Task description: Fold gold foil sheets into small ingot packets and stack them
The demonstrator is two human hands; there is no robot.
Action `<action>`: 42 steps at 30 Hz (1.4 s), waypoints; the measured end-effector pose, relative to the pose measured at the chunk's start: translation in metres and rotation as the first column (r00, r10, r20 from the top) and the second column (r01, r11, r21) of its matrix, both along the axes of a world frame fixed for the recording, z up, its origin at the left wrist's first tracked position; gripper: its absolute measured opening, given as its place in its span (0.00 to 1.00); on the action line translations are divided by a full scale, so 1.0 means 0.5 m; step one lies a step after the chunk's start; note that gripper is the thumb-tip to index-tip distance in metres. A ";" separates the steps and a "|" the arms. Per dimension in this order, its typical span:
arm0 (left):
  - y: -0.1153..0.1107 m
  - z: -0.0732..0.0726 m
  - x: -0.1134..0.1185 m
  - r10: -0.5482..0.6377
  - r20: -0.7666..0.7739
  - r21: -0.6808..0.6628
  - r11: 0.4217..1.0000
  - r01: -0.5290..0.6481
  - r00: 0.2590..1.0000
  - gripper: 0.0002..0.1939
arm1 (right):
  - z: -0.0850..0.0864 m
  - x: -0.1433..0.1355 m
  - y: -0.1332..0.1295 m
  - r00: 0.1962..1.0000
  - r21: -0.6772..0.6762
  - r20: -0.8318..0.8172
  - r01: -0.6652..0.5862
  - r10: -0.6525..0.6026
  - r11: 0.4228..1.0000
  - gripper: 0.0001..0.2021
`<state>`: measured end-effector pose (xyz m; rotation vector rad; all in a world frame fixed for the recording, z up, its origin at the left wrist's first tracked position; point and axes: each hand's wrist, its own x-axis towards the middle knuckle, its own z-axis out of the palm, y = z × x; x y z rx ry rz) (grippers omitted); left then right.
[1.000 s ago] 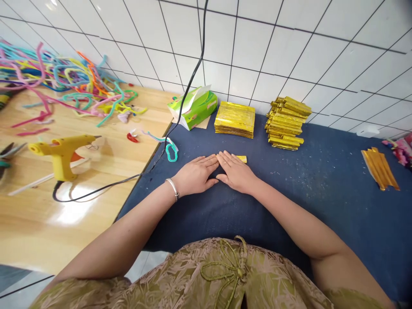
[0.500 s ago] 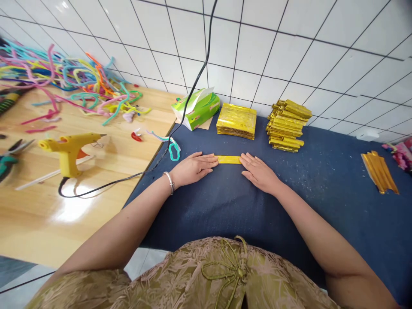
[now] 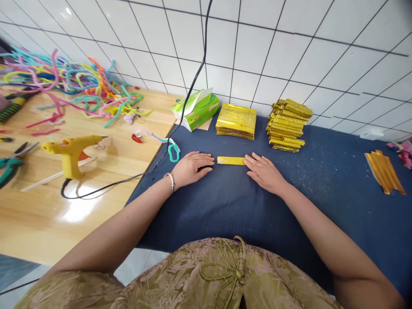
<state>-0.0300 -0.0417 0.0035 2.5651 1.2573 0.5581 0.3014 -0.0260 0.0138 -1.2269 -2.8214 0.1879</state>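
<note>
A narrow folded strip of gold foil paper (image 3: pixel 230 160) lies crosswise on the dark blue cloth (image 3: pixel 225 206) in front of me. My left hand (image 3: pixel 194 166), with a silver bangle at the wrist, rests flat just left of the strip, its fingertips a little apart from the strip's end. My right hand (image 3: pixel 263 171) lies with fingers outstretched, the fingertips covering the strip's right end. Behind the strip stands a flat stack of gold foil paper (image 3: pixel 236 121). To the right of that stack is a pile of folded gold strips (image 3: pixel 286 125).
A yellow glue gun (image 3: pixel 72 153) lies on the wooden table (image 3: pixel 112 223) at left, its black cord crossing toward me. Pliers (image 3: pixel 13 165) and tangled pipe cleaners (image 3: pixel 80 86) are also there. A green tissue box (image 3: pixel 201 112) stands by the tiled wall. More folded foil (image 3: pixel 384 171) lies far right.
My left hand has come off the strip's left end and moved slightly left, baring that end. My right hand has shifted slightly right and still touches the right end.
</note>
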 end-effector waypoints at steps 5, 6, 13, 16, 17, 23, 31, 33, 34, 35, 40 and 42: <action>0.016 0.025 0.044 0.020 0.035 0.064 0.998 -0.022 0.999 0.22 | 0.006 -0.012 -0.009 1.000 0.024 -0.017 0.021 -0.021 0.999 0.24; 0.017 0.029 0.056 -0.015 -0.008 0.058 0.998 0.015 1.000 0.24 | 0.007 -0.013 -0.010 1.000 0.024 -0.019 0.020 -0.019 1.000 0.24; 0.002 0.024 0.086 -0.139 -0.254 -0.042 0.990 0.132 0.957 0.34 | 0.002 -0.007 -0.009 1.000 0.020 -0.019 0.021 -0.020 1.000 0.25; 0.004 0.022 0.063 -0.131 -0.251 -0.053 0.991 0.121 0.959 0.29 | -0.001 0.004 -0.005 1.000 -0.004 -0.028 0.007 -0.007 1.000 0.25; 0.006 0.022 0.056 -0.133 -0.248 -0.057 0.991 0.123 0.960 0.28 | -0.001 0.007 -0.003 0.999 -0.011 -0.032 0.008 -0.009 1.000 0.24; 0.017 0.023 0.042 -0.127 -0.223 -0.045 0.992 0.120 0.967 0.23 | 0.001 0.014 0.000 0.998 -0.011 -0.063 0.025 -0.025 1.000 0.23; 0.034 0.005 0.044 -0.085 -0.122 -0.002 0.996 0.085 0.989 0.19 | -0.015 0.011 0.006 0.968 0.062 -0.239 0.088 -0.071 0.994 0.16; 0.040 -0.001 0.043 -0.093 -0.078 0.014 0.995 0.094 0.993 0.18 | -0.018 0.009 0.008 0.959 0.069 -0.274 0.094 -0.071 0.993 0.16; 0.042 -0.004 0.042 -0.092 -0.055 0.023 0.995 0.093 0.994 0.18 | -0.019 0.008 0.007 0.957 0.073 -0.283 0.092 -0.068 0.993 0.16; 0.044 -0.006 0.041 -0.088 -0.030 0.030 0.996 0.089 0.996 0.18 | -0.018 0.007 0.007 0.955 0.078 -0.291 0.092 -0.066 0.993 0.17; 0.048 -0.012 0.041 -0.046 0.120 0.053 0.998 0.040 0.992 0.17 | -0.011 0.003 -0.004 0.932 0.114 -0.350 0.146 -0.098 0.983 0.20; 0.050 -0.011 0.043 -0.019 0.154 0.043 0.999 0.013 0.988 0.17 | -0.008 0.001 -0.008 0.916 0.133 -0.387 0.174 -0.110 0.976 0.20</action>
